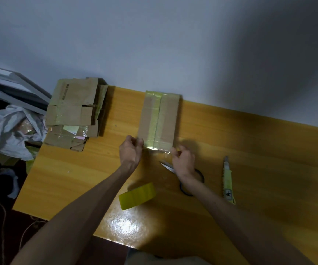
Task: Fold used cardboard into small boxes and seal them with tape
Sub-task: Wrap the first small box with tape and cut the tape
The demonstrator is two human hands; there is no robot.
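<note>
The box (159, 119) at the tabletop's far edge has its long seam taped. With left hand (130, 152) and right hand (183, 161) I pinch a tape strip (157, 149) across its near end. More flat cardboard (72, 111) waits at the far left corner.

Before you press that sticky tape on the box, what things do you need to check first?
1. Strip of tape pinched at both ends by left hand and right hand: ok.
2. Strip spans the near end of the box: ok.
3. Middle seam already taped shut: ok.
4. Strip free of wrinkles: cannot tell, glare.
5. Strip cut free from the tape roll: ok, roll lies apart.
6. Scissors out of the way: not ok, under the right wrist.
</note>
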